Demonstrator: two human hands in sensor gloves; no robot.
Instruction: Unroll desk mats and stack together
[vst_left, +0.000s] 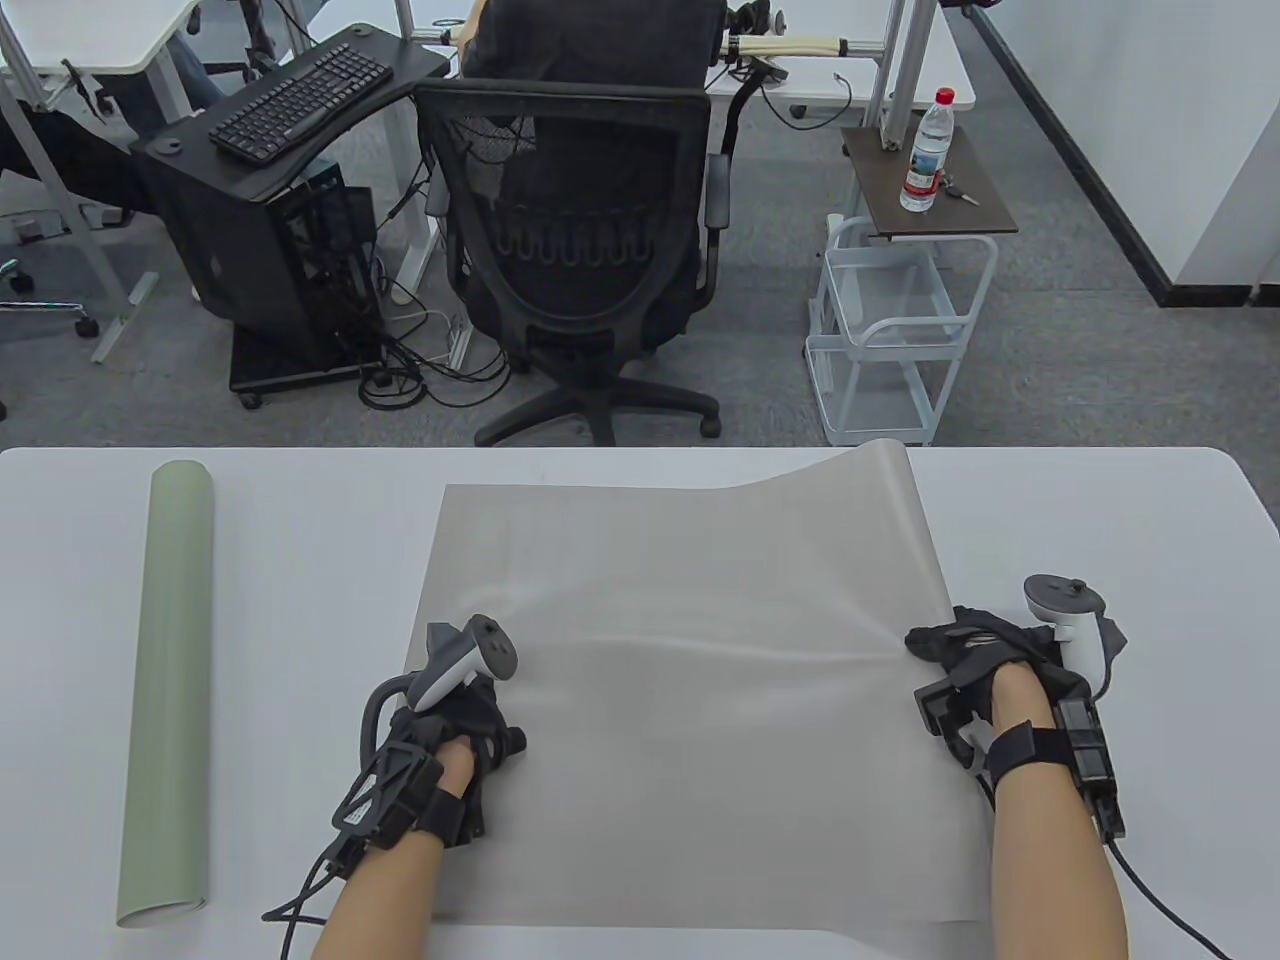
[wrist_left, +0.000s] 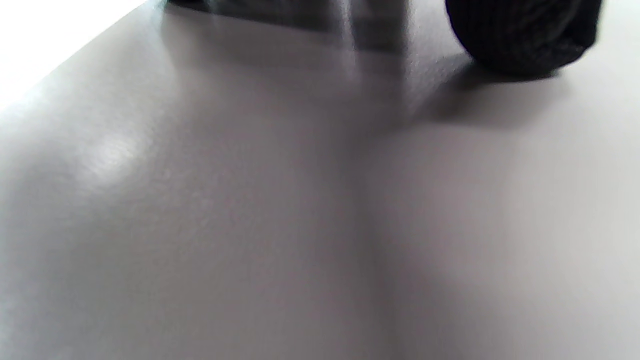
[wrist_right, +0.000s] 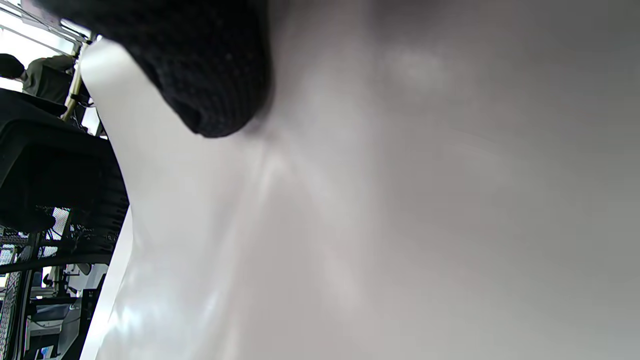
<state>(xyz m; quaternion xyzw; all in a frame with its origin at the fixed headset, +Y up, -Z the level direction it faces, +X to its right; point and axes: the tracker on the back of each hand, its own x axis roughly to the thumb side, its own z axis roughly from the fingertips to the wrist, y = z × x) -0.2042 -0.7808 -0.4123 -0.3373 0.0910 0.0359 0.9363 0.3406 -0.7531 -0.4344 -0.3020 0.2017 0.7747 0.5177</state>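
White table (vst_left: 1100, 500) carries a grey desk mat (vst_left: 690, 640) unrolled mid-table, far right corner lifted, green rolled mat (vst_left: 170, 690) lying well left; left hand (vst_left: 450, 720) and right hand (vst_left: 975, 650) press on the grey mat, finger curl can't be made out.

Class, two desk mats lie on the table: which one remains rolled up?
The green mat at the table's left, a closed tube; the grey mat lies spread under both hands.

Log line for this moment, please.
grey mat: unrolled | left hand, right hand: pressing it | green mat: rolled, untouched
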